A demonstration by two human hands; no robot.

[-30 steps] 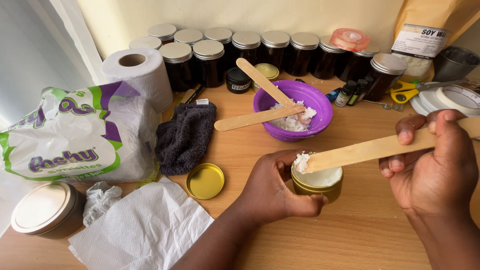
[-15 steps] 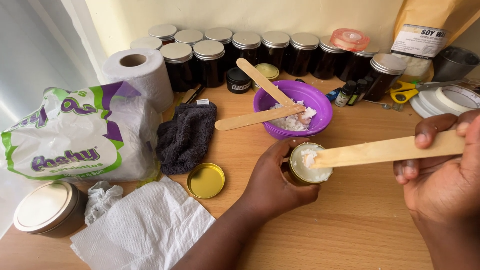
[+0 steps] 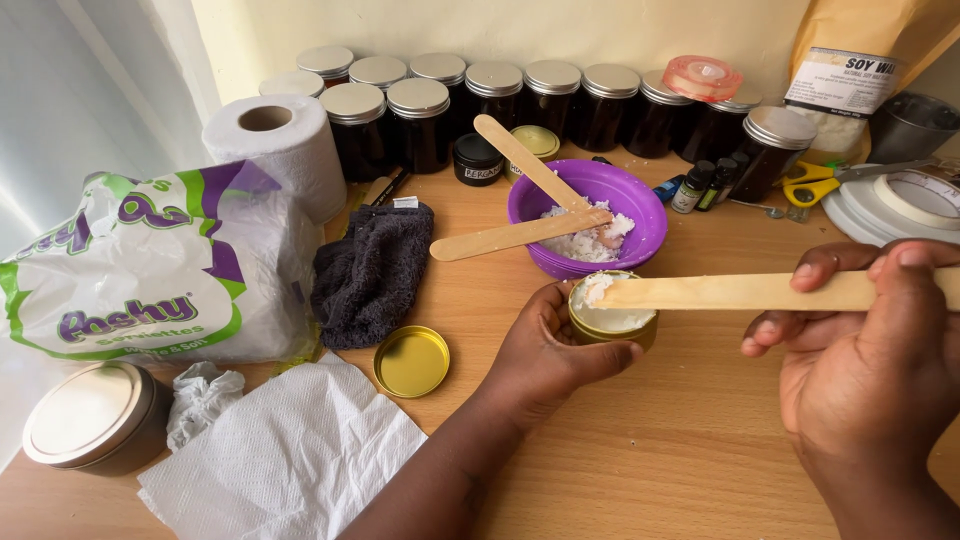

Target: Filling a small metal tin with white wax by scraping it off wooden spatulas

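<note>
The left hand [image 3: 545, 355] wraps around a small gold tin [image 3: 612, 318] of white flakes on the wooden surface [image 3: 690, 440], while the right hand [image 3: 875, 345] holds a flat wooden stick [image 3: 740, 291] level, its tip over the tin's rim. Just behind the tin, a purple bowl [image 3: 590, 205] holds more flakes and two wooden sticks. A gold lid [image 3: 412, 361] lies beside a dark cloth [image 3: 372, 272], with dark jars [image 3: 545, 100] lined along the wall.

Bare bench [image 3: 680, 440] lies open at lower centre of the frame, hemmed by the purple bowl [image 3: 640, 235] above and white tissue [image 3: 290, 460] at left.
</note>
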